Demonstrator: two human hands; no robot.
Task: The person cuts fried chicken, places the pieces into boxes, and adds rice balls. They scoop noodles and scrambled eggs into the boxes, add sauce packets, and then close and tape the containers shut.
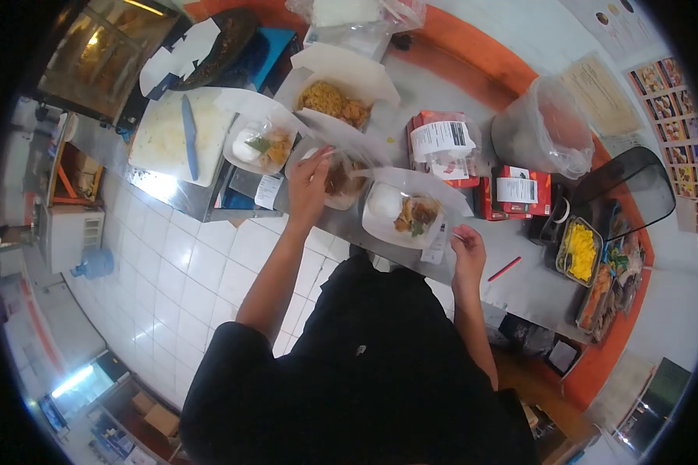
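My left hand (309, 184) is over the edge of the middle paper food box (296, 158), its fingers bent together; what they grip is too small to make out. Inside that box shows brown food, partly covered by the hand. To its right sits an open paper box (375, 232) with a white rice mound (385, 203), saucy meat and a green leaf. My right hand (468, 254) is beside this box, thumb and fingertips pinched on something tiny. Another rice box (236, 158) stands on the left, and a larger box (296, 70) of yellow-brown rice lies behind.
A knife (189, 139) lies on the white cutting board (219, 116) at left. Labelled red boxes (442, 143) and a plastic-lined bucket (531, 124) stand at the back right. A red pen (504, 269) and a tray of yellow shreds (580, 249) lie farther right.
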